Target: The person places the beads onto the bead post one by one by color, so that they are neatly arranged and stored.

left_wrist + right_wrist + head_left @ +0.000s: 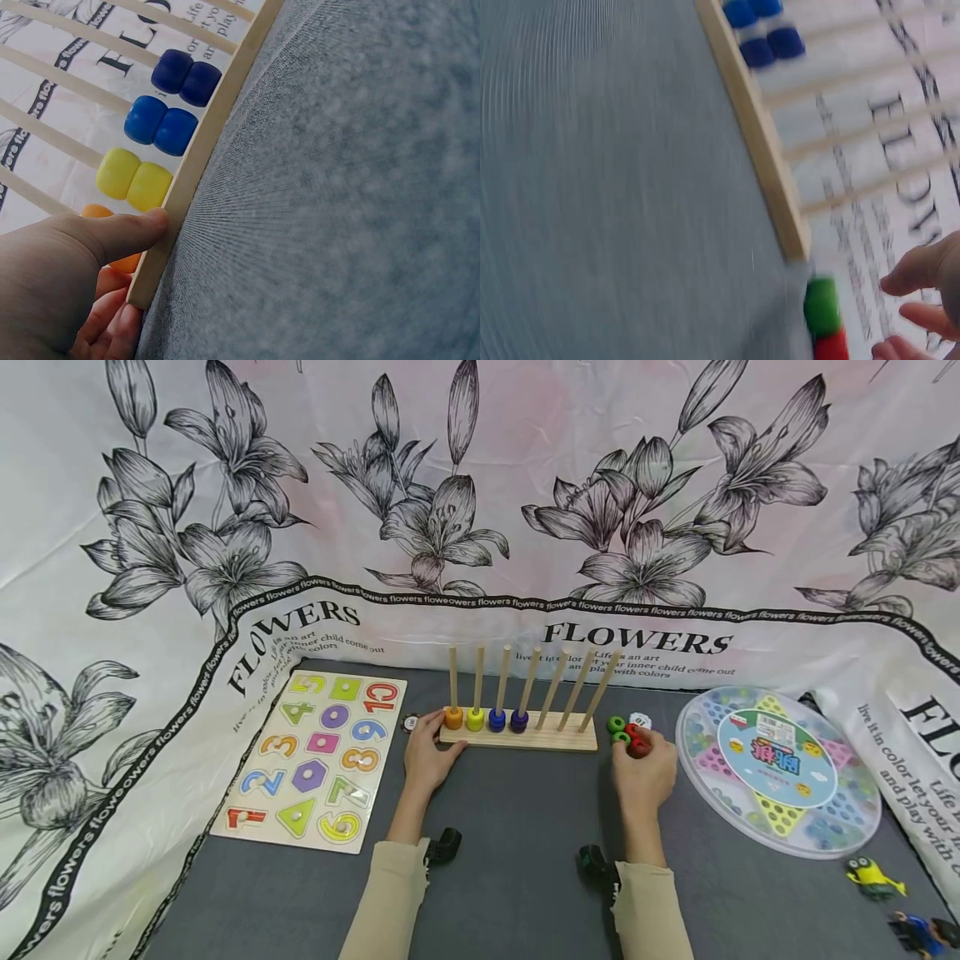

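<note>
A wooden peg rack (517, 740) stands on the grey cloth. Stacked pairs of beads sit on its left pegs: orange (453, 718), yellow (476, 719), blue (497, 721) and dark blue (519, 721); the three right pegs are bare. My left hand (431, 752) holds the rack's left end, thumb on the front edge (196, 154) and fingers behind. Beyond the right end lie green beads (616, 724) and red beads (637, 747). Close over the red ones is my right hand (647, 777); its thumb and fingers are spread apart in the right wrist view.
Left of the rack lies a number-and-shape puzzle board (307, 760). A round game box (780, 772) is at right, with small toy figures (873, 877) below it. One small round white-topped item (409, 722) sits behind my left hand, another (641, 720) near the beads.
</note>
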`<state>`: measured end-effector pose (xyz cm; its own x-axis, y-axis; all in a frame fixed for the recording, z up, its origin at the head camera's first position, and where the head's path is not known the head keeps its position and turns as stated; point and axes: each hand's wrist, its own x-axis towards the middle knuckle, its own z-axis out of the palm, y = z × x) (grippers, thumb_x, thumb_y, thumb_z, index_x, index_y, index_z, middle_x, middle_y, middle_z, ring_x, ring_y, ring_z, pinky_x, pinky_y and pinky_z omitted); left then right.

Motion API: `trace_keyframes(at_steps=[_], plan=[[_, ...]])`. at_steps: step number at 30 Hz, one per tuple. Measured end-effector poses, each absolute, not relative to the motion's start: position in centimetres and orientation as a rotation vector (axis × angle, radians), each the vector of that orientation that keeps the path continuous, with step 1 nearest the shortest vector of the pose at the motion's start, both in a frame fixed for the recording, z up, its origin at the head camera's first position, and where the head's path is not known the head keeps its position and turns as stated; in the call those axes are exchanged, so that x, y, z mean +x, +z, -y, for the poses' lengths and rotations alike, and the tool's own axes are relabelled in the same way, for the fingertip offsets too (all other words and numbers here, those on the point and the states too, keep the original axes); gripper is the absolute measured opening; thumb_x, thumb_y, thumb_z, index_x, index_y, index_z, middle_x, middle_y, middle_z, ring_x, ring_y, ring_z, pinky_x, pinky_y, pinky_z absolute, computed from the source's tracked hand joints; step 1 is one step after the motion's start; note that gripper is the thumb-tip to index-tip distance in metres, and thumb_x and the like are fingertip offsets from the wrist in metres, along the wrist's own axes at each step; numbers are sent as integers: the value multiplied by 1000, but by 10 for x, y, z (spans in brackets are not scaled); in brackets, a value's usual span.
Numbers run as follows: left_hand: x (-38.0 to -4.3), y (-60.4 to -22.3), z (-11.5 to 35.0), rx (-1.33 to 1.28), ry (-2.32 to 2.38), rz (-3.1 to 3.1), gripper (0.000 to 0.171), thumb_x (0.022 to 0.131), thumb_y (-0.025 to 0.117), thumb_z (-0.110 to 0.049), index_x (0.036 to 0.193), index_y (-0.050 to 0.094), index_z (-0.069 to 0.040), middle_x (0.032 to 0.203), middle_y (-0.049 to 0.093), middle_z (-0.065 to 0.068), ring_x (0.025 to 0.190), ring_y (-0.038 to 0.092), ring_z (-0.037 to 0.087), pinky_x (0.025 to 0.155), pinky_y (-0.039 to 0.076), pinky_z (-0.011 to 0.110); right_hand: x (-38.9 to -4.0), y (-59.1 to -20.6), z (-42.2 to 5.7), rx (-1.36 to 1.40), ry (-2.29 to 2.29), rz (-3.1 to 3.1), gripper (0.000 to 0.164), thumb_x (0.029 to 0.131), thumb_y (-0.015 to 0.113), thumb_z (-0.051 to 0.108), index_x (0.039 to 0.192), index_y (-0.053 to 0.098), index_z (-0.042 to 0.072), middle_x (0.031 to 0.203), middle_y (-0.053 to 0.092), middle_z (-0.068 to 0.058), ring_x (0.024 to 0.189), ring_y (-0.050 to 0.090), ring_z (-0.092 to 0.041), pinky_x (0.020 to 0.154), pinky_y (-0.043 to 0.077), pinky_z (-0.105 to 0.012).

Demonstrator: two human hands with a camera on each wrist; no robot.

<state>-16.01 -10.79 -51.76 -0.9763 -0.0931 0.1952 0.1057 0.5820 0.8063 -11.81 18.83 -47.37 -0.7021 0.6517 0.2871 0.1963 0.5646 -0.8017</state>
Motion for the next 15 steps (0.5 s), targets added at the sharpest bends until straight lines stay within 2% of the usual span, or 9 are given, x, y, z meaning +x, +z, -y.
trace_keyframes(at_steps=[2, 6, 15], plan=[[-160, -518, 108, -12, -1346, 2592, 65, 81, 83, -16, 136, 56, 5, 138, 52, 17, 122, 54, 33, 96, 51, 41, -115, -476, -200, -764, 1020, 2254, 36, 80, 68, 11, 114, 68, 0, 104, 58, -24, 95, 54, -44, 78, 41, -63], [-161, -517, 109, -11, -1348, 2591, 65, 81, 83, -16, 136, 56, 5, 138, 52, 17, 122, 54, 33, 96, 51, 41, -112, -479, -213, -819, 1055, 2346, 40, 82, 68, 13, 119, 66, -1, 109, 58, -25, 97, 56, -43, 78, 42, -63], [-160, -518, 107, -15, -1344, 2592, 64, 81, 83, -16, 135, 56, 6, 137, 53, 17, 121, 54, 33, 95, 52, 41, -116, -486, -220, -794, 1064, 2423, 36, 84, 67, 14, 117, 67, 0, 104, 59, -24, 93, 58, -41, 77, 44, -60]])
